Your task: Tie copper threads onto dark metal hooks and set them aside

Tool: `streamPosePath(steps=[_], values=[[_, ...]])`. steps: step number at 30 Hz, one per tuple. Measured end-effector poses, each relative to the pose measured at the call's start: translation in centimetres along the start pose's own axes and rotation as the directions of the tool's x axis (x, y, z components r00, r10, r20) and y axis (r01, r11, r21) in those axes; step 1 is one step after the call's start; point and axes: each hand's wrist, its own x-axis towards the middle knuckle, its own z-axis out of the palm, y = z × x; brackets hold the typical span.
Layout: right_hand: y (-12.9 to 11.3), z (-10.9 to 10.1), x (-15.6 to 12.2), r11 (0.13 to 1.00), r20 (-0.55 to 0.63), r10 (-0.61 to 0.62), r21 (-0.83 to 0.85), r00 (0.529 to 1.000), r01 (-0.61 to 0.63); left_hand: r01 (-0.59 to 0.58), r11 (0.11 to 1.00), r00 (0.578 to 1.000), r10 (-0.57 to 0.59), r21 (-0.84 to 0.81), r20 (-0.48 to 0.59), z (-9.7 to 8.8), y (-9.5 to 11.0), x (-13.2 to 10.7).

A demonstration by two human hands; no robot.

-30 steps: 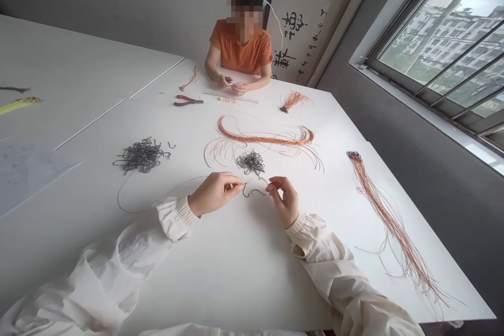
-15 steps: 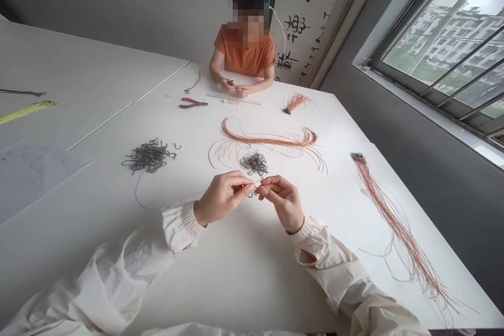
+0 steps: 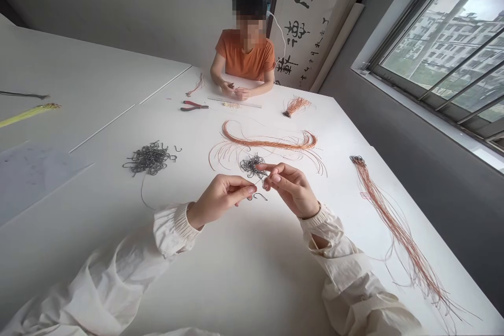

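Observation:
My left hand [image 3: 221, 200] is pinched shut on a small dark metal hook [image 3: 258, 197] just above the white table [image 3: 244, 273]. A thin wire strand runs from that pinch to my right hand [image 3: 289, 188], whose fingers are closed on it. A loop of the strand [image 3: 144, 197] trails left across the table. Just beyond my fingers lies a small pile of dark hooks [image 3: 252, 165]. Behind it spreads a long bundle of copper-coloured wires [image 3: 271, 143].
A bigger heap of hooks [image 3: 148, 157] lies to the left. Another copper wire bundle [image 3: 389, 220] runs along the right edge. A person in an orange shirt [image 3: 244, 58] works at the far end, near red pliers [image 3: 193, 107] and a small wire tuft [image 3: 296, 106].
My hands came together from a hand's width apart, lifting the hook and strand. My right hand has since risen and moved slightly right, toward the small hook pile.

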Motion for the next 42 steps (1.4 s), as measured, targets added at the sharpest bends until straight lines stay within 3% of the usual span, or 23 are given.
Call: streamPosePath(steps=[3,7,11,15,22,26,35,42], values=[[0.5,0.5,0.2,0.993,0.029,0.063,0.098,0.998,-0.066,-0.005,0.999,1.000,0.006,-0.036,0.027,0.0,0.2,0.0],[1.0,0.3,0.1,0.988,-0.011,0.058,0.146,0.998,-0.056,0.018,0.997,0.999,-0.015,-0.077,0.041,-0.4,0.3,0.2],[0.4,0.2,-0.3,0.998,-0.027,-0.003,-0.064,1.000,0.001,0.089,0.989,0.995,-0.083,-0.121,0.061,-0.6,0.4,0.2],[0.0,0.9,-0.8,0.953,-0.037,-0.054,-0.301,0.998,0.041,0.129,0.979,0.990,-0.117,-0.157,0.080,-0.5,0.5,0.1],[0.4,1.1,-1.2,0.893,-0.056,-0.126,-0.440,0.990,0.089,0.110,0.957,0.991,-0.085,-0.268,0.101,-0.6,0.1,0.2],[0.4,1.1,-1.3,0.872,-0.046,-0.125,-0.482,0.991,0.087,0.107,0.974,0.991,-0.088,-0.198,0.101,-0.5,0.3,0.1],[-0.4,0.7,-1.3,0.843,0.098,-0.142,-0.510,0.985,0.172,-0.036,0.999,0.999,0.035,-0.023,-0.039,0.2,0.4,-0.2],[0.1,1.3,-1.2,0.884,-0.021,-0.106,-0.460,0.994,0.084,-0.041,0.999,0.997,0.042,0.018,-0.060,0.4,-0.1,-0.5]])
